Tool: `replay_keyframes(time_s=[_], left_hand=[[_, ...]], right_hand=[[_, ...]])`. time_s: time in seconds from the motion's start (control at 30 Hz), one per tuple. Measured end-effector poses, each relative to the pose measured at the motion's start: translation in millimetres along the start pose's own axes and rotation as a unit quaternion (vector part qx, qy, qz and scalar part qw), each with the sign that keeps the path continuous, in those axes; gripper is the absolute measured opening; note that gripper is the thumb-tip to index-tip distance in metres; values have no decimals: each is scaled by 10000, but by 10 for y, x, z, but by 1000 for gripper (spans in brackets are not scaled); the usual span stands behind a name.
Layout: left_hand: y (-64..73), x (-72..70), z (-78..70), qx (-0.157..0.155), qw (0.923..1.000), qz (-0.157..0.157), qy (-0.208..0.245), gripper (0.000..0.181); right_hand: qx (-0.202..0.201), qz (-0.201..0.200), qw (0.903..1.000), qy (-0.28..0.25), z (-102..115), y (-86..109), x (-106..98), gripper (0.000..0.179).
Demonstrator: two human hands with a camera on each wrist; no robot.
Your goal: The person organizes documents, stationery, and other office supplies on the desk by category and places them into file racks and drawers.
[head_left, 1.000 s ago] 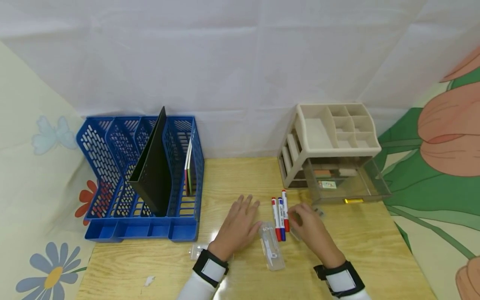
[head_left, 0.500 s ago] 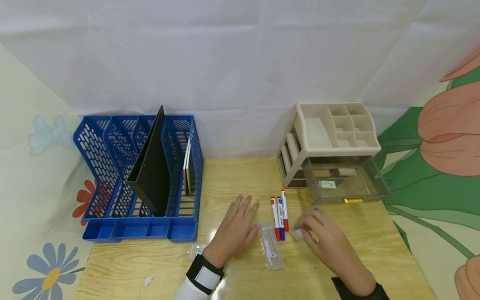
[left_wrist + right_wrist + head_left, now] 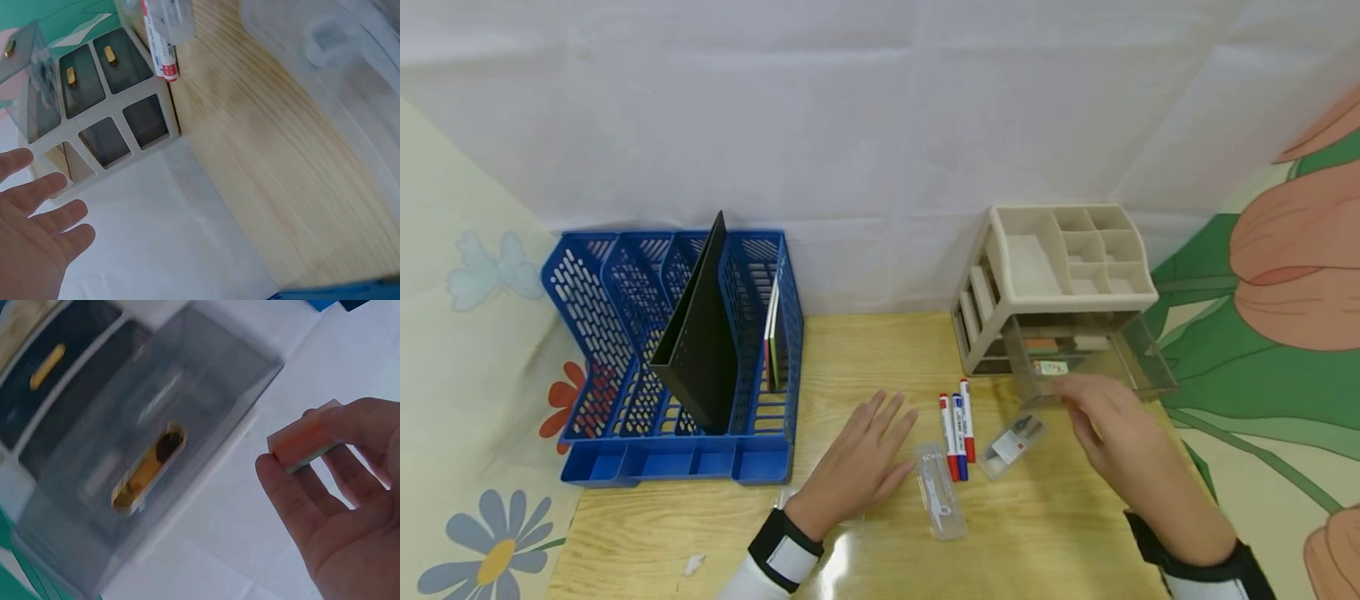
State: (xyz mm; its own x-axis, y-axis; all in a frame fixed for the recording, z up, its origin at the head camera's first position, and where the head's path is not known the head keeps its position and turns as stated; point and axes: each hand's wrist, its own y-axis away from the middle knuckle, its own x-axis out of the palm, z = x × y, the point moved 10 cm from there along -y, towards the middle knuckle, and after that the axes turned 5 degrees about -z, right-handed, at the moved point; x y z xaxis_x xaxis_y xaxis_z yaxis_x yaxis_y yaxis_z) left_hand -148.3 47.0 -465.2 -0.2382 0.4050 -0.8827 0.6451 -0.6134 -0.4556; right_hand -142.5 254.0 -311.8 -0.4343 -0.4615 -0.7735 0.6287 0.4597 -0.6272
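My left hand (image 3: 857,467) lies flat with fingers spread on the wooden table, beside a clear plastic case (image 3: 942,492) with a white compass-like tool inside. In the right wrist view, the thumb and fingers of my right hand (image 3: 344,487) pinch a small orange block (image 3: 300,442) with a pale green edge. From the head, that block is hidden behind the hand, which is over the front of the pulled-out clear drawer (image 3: 1138,379). Another orange block (image 3: 1041,343) and a small patterned block (image 3: 1049,367) lie in the drawer. Below it rests a clear case with a white label (image 3: 1009,447).
Three markers (image 3: 960,437) lie side by side between the two cases. The drawer belongs to a beige organizer (image 3: 1078,302) at the back right. At the left stands a blue file rack (image 3: 677,461) with a black folder (image 3: 703,358). A paper scrap (image 3: 694,565) lies in front.
My right hand has left the labelled case beside the markers and moved right and up to the drawer front. The case now shows fully. My left hand stays nearly in place.
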Motion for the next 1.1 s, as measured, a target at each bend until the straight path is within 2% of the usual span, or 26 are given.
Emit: replay_keyframes(time_s=[0.13,0.2,0.3,0.4,0.43,0.53,0.57,0.63,0.77,0.87,1.0,1.1], left_hand=[[56,-26,17,96,9999,79,-47,66],[84,-27,27,109,9998,168,-97,65],[124,-27,37,91,9995,262,-118,64],[160,-30,49,56,9995,294,-124,64],[171,-31,53,37,9994,307,-127,63],[202,-36,65,17,9994,318,-159,64],[212,-34,70,12,9993,329,-171,64],[236,-31,80,11,9991,358,-207,64],[286,-27,111,14,9988,413,-271,63],[318,-25,138,-22,9986,472,-254,63],[351,-10,161,-72,9981,554,-250,62],[372,-2,169,-69,9979,568,-304,61]], right_hand=[[-62,141,9994,320,-147,-85,-58,58],[-184,88,9990,405,-194,-130,-91,58],[-366,20,9986,389,-265,-186,-116,56],[-450,190,9979,420,-359,-208,-79,56],[-462,278,9977,419,-392,-209,-58,47],[-353,647,9962,463,-515,-201,34,21],[-290,751,9956,476,-561,-199,66,23],[-159,936,9944,468,-652,-199,128,39],[152,1275,9907,457,-857,-180,245,35],[497,1746,9826,387,-1028,-137,354,28],[980,2482,9632,322,-1205,-61,496,22],[1218,2855,9503,241,-1274,-23,572,21]])
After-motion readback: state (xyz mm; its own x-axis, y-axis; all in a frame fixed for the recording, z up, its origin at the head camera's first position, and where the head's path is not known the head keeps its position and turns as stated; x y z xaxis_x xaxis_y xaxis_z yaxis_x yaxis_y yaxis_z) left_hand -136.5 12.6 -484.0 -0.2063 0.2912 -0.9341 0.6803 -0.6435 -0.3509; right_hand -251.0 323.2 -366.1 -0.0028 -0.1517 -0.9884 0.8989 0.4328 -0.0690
